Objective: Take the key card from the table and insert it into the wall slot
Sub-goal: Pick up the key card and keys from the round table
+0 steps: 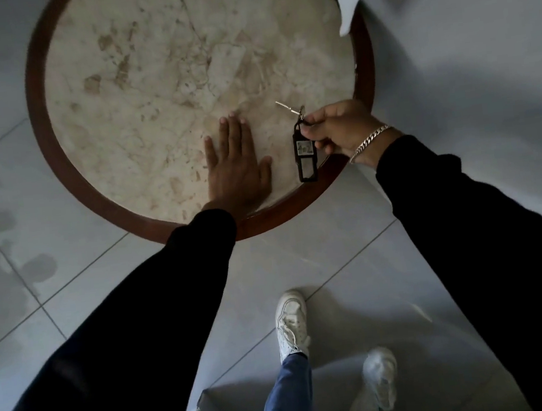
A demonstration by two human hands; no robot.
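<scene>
Pickup step in hand. My right grip (332, 128) pinches top of key card (306, 154), black tag with small key on ring, at near-right edge of bench (38, 106). My left grip (237, 165) flat, released, on marble. Next, I judge: lift clear, turn, find wall slot, not in view.

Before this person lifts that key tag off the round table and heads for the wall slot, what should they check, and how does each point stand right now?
1. Right hand pinches the black rectangular key tag: ok.
2. Tag clear of the round marble table with its dark wooden rim: cannot tell.
3. Small metal key on the tag's ring hangs free of snags: ok.
4. Left hand, flat on the marble, clear of the tag: ok.
5. Wall slot in sight: not ok, it is outside the view.
</scene>
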